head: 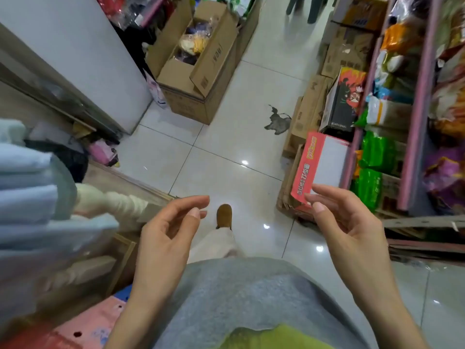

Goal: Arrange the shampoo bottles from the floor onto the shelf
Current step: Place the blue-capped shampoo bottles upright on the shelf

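Note:
No shampoo bottles are visible in the head view. My left hand (168,230) hovers palm up in front of my body, fingers loosely curled, holding nothing. My right hand (347,222) is raised the same way at the right, empty, with its fingertips in front of a red and white carton (319,159). A pink-framed shelf (417,102) full of colourful packets runs along the right side. Below me are my grey top, a light trouser leg and a brown shoe (224,215) on the white tiled floor (226,157).
An open cardboard box (201,59) of goods stands at the back centre. More cartons (312,107) line the foot of the right shelf. A white cabinet (83,51) and folded pale cloths (27,177) fill the left. A dark stain (276,122) marks the floor. Someone's legs (307,6) stand far back.

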A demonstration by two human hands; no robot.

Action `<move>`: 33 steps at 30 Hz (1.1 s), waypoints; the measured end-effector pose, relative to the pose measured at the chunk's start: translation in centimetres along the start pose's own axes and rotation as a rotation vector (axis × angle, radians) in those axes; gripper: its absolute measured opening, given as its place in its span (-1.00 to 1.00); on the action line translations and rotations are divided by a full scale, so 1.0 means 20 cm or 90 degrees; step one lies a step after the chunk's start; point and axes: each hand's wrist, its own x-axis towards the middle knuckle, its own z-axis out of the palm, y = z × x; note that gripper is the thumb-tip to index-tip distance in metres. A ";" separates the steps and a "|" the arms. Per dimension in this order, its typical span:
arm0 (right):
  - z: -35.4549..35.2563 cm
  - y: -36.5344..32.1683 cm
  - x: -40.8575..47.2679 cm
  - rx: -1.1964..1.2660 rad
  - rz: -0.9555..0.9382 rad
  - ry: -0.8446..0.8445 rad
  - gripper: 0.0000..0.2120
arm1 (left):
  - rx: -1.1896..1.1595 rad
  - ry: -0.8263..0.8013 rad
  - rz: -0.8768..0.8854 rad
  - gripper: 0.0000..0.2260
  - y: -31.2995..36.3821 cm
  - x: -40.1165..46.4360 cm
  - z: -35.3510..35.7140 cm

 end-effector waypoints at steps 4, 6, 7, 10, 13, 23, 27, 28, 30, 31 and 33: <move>0.10 -0.07 0.23 0.031 0.020 0.011 -0.77 | -0.019 -0.024 -0.001 -0.78 0.09 0.32 -0.05; 0.14 -0.08 0.33 0.024 0.033 0.013 -0.78 | -0.021 -0.032 -0.004 -0.79 0.14 0.47 -0.04; 0.15 -0.09 0.37 0.015 0.037 0.010 -0.78 | -0.022 -0.037 -0.004 -0.79 0.16 0.54 -0.03; 0.15 -0.11 0.48 0.009 0.071 0.004 -0.80 | -0.022 -0.053 -0.007 -0.79 0.23 0.74 0.02; 0.12 -0.14 0.65 -0.008 0.093 -0.003 -0.79 | -0.017 -0.061 -0.015 -0.79 0.30 0.95 0.11; -0.07 -0.30 1.55 -0.010 0.066 -0.005 -0.79 | -0.007 -0.034 -0.010 -0.77 0.60 1.62 0.55; -0.12 -0.41 1.87 -0.040 0.056 -0.048 -0.79 | -0.013 -0.022 -0.015 -0.77 0.72 1.82 0.68; -0.13 -0.43 1.94 -0.048 0.054 -0.055 -0.80 | -0.009 -0.021 -0.015 -0.78 0.74 1.86 0.70; -0.14 -0.47 2.08 -0.061 0.052 -0.061 -0.80 | -0.002 -0.020 -0.019 -0.78 0.78 1.95 0.74; -0.14 -0.49 2.15 -0.066 0.049 -0.065 -0.79 | -0.001 -0.020 -0.023 -0.77 0.80 1.99 0.77; -0.14 -0.54 2.28 -0.072 0.044 -0.072 -0.79 | 0.006 -0.021 -0.029 -0.76 0.83 2.09 0.80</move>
